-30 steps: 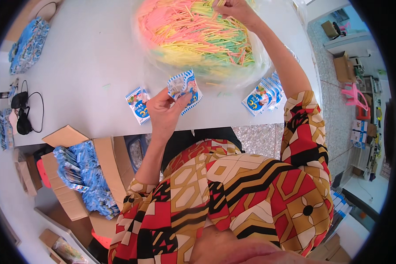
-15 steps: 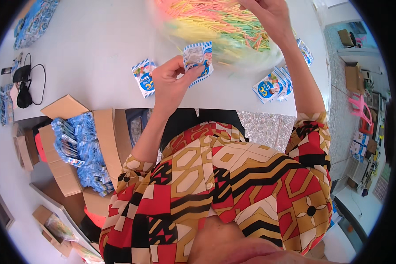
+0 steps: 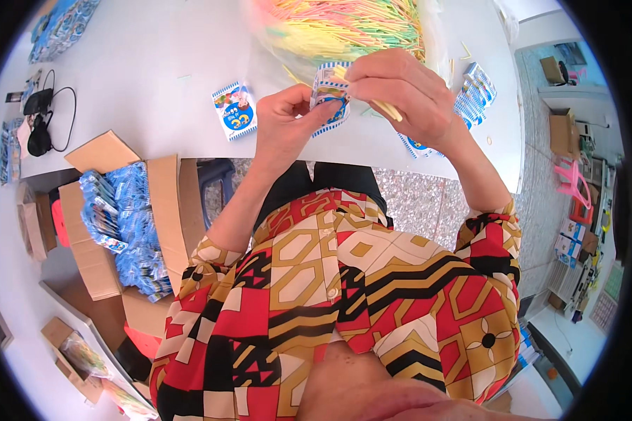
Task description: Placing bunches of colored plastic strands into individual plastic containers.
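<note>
Head view: white table [image 3: 154, 63] over speckled floor [image 3: 414, 200], cardboard box [image 3: 91, 245] beside.

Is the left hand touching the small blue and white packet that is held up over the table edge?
Touching. The head view shows the left hand pinching the packet by its left edge.

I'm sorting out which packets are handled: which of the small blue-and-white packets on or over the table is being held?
The packet pinched between the left hand and right hand. The lone packet and the packet stack lie untouched.
</note>
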Demonstrator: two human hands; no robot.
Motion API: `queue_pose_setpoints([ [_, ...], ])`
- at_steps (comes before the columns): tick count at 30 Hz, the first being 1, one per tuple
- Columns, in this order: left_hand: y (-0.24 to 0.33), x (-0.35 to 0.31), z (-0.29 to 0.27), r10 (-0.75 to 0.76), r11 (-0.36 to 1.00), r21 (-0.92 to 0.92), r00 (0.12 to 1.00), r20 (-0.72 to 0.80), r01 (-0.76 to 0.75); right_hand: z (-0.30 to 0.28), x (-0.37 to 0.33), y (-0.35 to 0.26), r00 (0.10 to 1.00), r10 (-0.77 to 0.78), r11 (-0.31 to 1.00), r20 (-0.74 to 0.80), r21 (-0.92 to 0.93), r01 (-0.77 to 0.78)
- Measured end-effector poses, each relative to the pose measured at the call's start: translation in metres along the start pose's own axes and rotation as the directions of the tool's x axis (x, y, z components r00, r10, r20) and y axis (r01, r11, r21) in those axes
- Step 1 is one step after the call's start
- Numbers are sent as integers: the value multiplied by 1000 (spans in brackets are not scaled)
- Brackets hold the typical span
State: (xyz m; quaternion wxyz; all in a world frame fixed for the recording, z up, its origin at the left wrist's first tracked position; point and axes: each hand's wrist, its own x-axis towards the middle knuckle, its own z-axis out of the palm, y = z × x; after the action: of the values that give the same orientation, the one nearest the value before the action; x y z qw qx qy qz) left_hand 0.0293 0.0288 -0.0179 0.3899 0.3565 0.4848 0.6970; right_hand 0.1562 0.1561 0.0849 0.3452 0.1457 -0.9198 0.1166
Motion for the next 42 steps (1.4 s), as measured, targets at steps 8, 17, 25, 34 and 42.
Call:
queue_pose_setpoints([
  [8, -4, 1, -2, 41, 992, 116, 998, 49, -47, -8, 0, -6, 927, 332, 927, 175, 123, -355],
  [17, 5, 2, 0, 154, 935, 306, 983, 105, -179, -9, 5, -11, 727, 608, 716, 320, 175, -675],
  [25, 1, 3, -2, 124, 952, 269, 988, 97, -146, -10, 10, -7, 780, 562, 803, 273, 45, -594],
  [34, -1, 4, -2, 53, 993, 96, 993, 110, -63, 1, -5, 2, 850, 463, 870, 252, 56, -491],
  [42, 7, 5, -1, -2, 999, -41, 991, 135, 8, 5, -21, 8, 705, 684, 546, 190, 507, -667],
])
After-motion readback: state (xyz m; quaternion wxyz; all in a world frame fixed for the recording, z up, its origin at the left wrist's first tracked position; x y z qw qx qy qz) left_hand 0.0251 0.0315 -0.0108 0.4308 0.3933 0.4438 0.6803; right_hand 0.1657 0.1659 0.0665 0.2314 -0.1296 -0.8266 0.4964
